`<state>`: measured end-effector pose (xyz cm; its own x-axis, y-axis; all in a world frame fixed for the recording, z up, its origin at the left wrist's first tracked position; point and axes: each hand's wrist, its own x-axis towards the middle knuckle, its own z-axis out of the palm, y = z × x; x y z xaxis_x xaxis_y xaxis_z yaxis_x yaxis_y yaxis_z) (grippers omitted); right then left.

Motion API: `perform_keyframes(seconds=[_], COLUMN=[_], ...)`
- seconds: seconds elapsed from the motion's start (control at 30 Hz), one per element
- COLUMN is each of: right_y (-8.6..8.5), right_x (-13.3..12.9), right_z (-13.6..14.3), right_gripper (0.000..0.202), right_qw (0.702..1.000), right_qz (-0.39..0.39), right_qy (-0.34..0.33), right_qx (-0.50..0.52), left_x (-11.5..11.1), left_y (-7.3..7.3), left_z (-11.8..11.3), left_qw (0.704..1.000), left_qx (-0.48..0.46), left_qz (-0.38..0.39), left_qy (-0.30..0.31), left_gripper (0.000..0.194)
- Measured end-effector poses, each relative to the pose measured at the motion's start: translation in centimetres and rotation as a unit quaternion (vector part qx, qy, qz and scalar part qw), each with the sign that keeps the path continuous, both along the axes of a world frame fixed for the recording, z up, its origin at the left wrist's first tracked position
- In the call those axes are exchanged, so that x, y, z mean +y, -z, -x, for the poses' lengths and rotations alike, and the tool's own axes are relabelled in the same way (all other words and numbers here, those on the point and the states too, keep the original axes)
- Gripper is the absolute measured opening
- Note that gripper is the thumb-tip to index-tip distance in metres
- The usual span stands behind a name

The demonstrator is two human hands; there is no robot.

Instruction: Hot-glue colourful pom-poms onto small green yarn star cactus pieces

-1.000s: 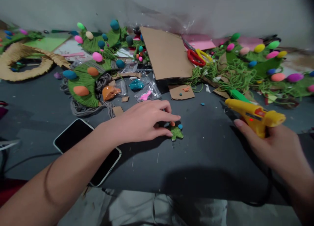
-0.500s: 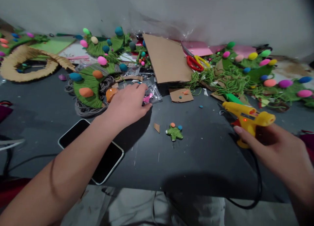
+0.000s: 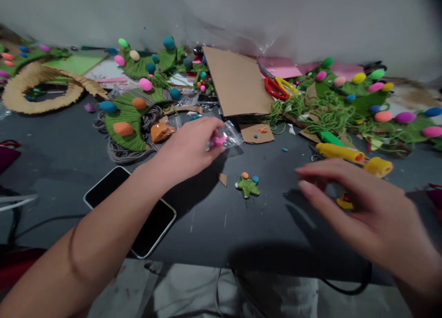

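Observation:
My left hand [image 3: 193,145] pinches a small clear plastic bag [image 3: 232,136] with something pink inside, just above the dark table. My right hand [image 3: 362,207] holds nothing; its thumb and forefinger are curved with a gap between them. Behind it a yellow glue gun [image 3: 340,152] rests on the table, its grip partly hidden by the hand. Between my hands lies a small green yarn-wrapped star [image 3: 247,187] bearing one orange and one blue ball. A small scrap of cardboard [image 3: 223,179] is left of the star.
A phone [image 3: 155,226] lies under my left forearm. Green wrapped pieces with coloured balls [image 3: 126,120], cardboard [image 3: 238,85], red-and-yellow scissors [image 3: 278,88] and green yarn [image 3: 326,113] crowd the back by the wall. A tan wrapped ring [image 3: 41,107] is at the far left.
My right hand has let go of the glue gun and moved left and towards me. My left hand has shifted right, lifting the plastic bag with the pink stuff.

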<state>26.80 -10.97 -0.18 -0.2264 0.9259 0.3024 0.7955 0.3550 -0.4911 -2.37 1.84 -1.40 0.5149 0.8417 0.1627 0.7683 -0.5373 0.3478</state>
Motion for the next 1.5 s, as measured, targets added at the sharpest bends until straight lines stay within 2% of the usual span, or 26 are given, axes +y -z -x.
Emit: perform_keyframes(seconds=[0.07, 0.17, 0.27, 0.37, 0.67, 0.8, 0.9, 1.03, 1.1, 1.23, 1.33, 1.5], right_y=[0.4, 1.1, 1.8, 2.3, 2.6, 2.6, 2.6, 2.7, 2.7, 2.8, 3.0, 3.1], right_x=[3.0, 6.0, 6.9, 6.6, 5.9, 6.0, 6.1, 6.1, 6.0, 5.9, 5.9, 5.9], right_z=[2.0, 3.1, 3.1, 3.0, 3.3, 3.4, 3.5, 3.5, 3.5, 3.6, 3.8, 4.0], right_gripper=[0.020, 0.021, 0.020, 0.017, 0.017, 0.013, 0.018, 0.021, 0.017, 0.009, 0.018, 0.025], right_qw=[0.998, 0.994, 0.987, 0.974, 0.945, 0.945, 0.951, 0.958, 0.963, 0.972, 0.975, 0.977], right_qz=[0.035, 0.069, 0.101, 0.130, 0.179, 0.148, 0.117, 0.061, 0.043, 0.030, 0.001, 0.000], right_qy=[-0.042, -0.054, -0.046, -0.028, -0.029, -0.029, -0.053, -0.065, -0.050, -0.031, -0.038, -0.062], right_qx=[0.021, 0.058, 0.120, 0.186, 0.273, 0.289, 0.283, 0.273, 0.262, 0.232, 0.218, 0.204], left_x=[-0.2, -0.6, -0.9, -1.0, -1.2, -1.3, -1.2, -0.9, -0.9, -1.2, -1.4, -1.4], left_y=[0.1, 0.4, 0.6, 0.8, 0.8, 0.6, 0.5, 0.8, 0.8, 0.5, 0.2, 0.2], left_z=[-0.4, -1.0, -1.2, -1.2, -1.6, -1.6, -1.7, -1.7, -1.8, -2.1, -2.2, -2.2], left_qw=[0.996, 0.983, 0.976, 0.972, 0.964, 0.963, 0.968, 0.967, 0.951, 0.897, 0.874, 0.862], left_qx=[-0.049, -0.088, -0.101, -0.110, -0.134, -0.151, -0.151, -0.170, -0.212, -0.296, -0.325, -0.334], left_qz=[0.008, 0.011, 0.004, 0.004, -0.007, -0.008, 0.013, 0.103, 0.177, 0.298, 0.331, 0.353], left_qy=[0.072, 0.158, 0.195, 0.208, 0.231, 0.225, 0.202, 0.160, 0.142, 0.139, 0.142, 0.147], left_gripper=[0.036, 0.036, 0.038, 0.040, 0.038, 0.036, 0.035, 0.033, 0.030, 0.023, 0.019, 0.019])
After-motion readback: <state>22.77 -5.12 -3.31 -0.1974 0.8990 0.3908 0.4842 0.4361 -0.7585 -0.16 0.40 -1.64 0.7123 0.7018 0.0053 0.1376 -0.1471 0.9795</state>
